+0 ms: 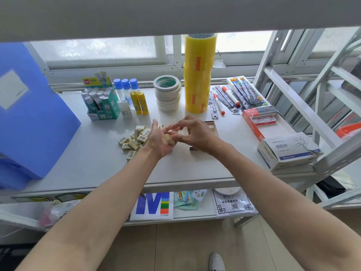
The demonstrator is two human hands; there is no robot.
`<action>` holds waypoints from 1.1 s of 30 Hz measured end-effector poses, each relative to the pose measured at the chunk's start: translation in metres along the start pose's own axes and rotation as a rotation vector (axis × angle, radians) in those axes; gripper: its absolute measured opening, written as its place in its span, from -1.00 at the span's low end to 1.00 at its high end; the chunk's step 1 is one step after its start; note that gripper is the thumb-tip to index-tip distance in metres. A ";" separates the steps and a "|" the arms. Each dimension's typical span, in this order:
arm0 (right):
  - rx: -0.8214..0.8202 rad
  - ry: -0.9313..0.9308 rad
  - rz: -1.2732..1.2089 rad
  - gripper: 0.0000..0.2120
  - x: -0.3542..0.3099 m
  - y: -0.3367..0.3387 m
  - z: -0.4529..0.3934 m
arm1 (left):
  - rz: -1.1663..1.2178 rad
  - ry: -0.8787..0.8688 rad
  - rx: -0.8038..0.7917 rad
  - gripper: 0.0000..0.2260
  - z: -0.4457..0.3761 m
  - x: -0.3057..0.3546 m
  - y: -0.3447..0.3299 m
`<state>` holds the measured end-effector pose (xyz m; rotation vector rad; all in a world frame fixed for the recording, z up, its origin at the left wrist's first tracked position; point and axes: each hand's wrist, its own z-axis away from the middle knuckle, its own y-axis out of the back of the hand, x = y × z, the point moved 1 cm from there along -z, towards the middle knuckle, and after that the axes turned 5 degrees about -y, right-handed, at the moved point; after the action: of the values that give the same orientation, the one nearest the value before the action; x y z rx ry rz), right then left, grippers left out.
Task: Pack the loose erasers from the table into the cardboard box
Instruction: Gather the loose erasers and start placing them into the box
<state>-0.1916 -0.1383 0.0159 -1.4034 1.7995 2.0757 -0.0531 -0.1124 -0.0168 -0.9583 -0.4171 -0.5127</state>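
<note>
While the left hand [160,140] cups an eraser [169,139], the cardboard box [212,127] lies just right, behind the loosely spread right hand [193,133].

Person's arms and hands, seen from the head camera.
Both forearms are bare to the frame's lower edge: no sleeves, watch, bracelet or rings are worn. The left hand [158,140] and right hand [192,133] are ungloved, over the surface [93,161]. Below the surface's front edge, a white shoe [216,262] shows on the floor.
</note>
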 end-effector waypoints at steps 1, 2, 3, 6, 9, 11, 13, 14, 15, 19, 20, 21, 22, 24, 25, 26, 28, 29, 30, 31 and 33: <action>-0.041 0.020 0.036 -0.69 -0.005 -0.001 0.001 | 0.002 0.004 -0.017 -0.31 0.001 0.002 0.002; -0.068 0.039 0.082 -0.66 -0.008 -0.002 0.001 | -0.008 0.003 -0.032 -0.29 0.002 0.003 0.003; -0.080 0.052 0.122 -0.65 -0.011 -0.004 0.001 | -0.023 0.004 -0.052 -0.27 0.004 0.004 0.004; -0.070 0.054 0.138 -0.74 -0.014 -0.009 0.000 | -0.062 0.023 -0.132 -0.25 0.014 0.007 0.004; -0.024 0.021 0.029 -0.81 -0.014 -0.014 -0.001 | -0.078 0.035 -0.174 -0.28 0.021 0.010 0.004; 0.039 -0.006 -0.031 -0.82 -0.011 -0.015 -0.001 | -0.126 0.030 -0.169 -0.34 0.022 0.012 0.007; 0.071 -0.023 -0.048 -0.81 -0.009 -0.016 0.001 | -0.194 0.027 -0.146 -0.43 0.021 0.012 0.013; 0.079 -0.026 -0.051 -0.81 -0.008 -0.017 0.002 | -0.221 0.029 -0.140 -0.50 0.021 0.012 0.016; 0.093 -0.027 -0.052 -0.81 -0.008 -0.017 0.003 | -0.252 0.033 -0.143 -0.59 0.022 0.011 0.018; 0.161 -0.045 -0.077 -0.78 -0.006 -0.020 0.003 | -0.425 0.057 -0.221 -0.86 0.025 0.008 0.025; 0.167 -0.048 -0.084 -0.78 -0.006 -0.021 0.003 | -0.448 0.045 -0.233 -0.89 0.025 0.008 0.026; 0.170 -0.048 -0.088 -0.78 -0.006 -0.021 0.003 | -0.453 0.027 -0.233 -0.91 0.024 0.007 0.026; 0.173 -0.046 -0.087 -0.78 -0.006 -0.021 0.003 | -0.445 0.002 -0.221 -0.91 0.022 0.007 0.026; 0.185 -0.045 -0.070 -0.79 -0.004 -0.020 0.004 | -0.408 -0.060 -0.191 -0.90 0.021 0.008 0.026; 0.190 -0.052 -0.058 -0.79 -0.003 -0.020 0.004 | -0.393 -0.091 -0.185 -0.87 0.020 0.008 0.027; 0.195 -0.063 -0.049 -0.79 -0.001 -0.020 0.004 | -0.386 -0.117 -0.187 -0.85 0.020 0.009 0.027; 0.203 -0.092 -0.046 -0.80 0.004 -0.019 0.005 | -0.370 -0.141 -0.198 -0.85 0.020 0.010 0.026; 0.209 -0.103 -0.044 -0.81 0.006 -0.019 0.006 | -0.355 -0.142 -0.196 -0.89 0.020 0.009 0.026; 0.213 -0.111 -0.042 -0.81 0.007 -0.019 0.007 | -0.341 -0.142 -0.189 -0.93 0.020 0.009 0.026; 0.214 -0.116 -0.043 -0.82 0.008 -0.019 0.008 | -0.337 -0.143 -0.182 -0.94 0.020 0.009 0.025; 0.212 -0.119 -0.049 -0.82 0.009 -0.019 0.010 | -0.355 -0.141 -0.186 -0.94 0.020 0.008 0.024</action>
<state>-0.1921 -0.1287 -0.0048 -1.2298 1.8532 1.8389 -0.0346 -0.0858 -0.0177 -1.1101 -0.6823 -0.8191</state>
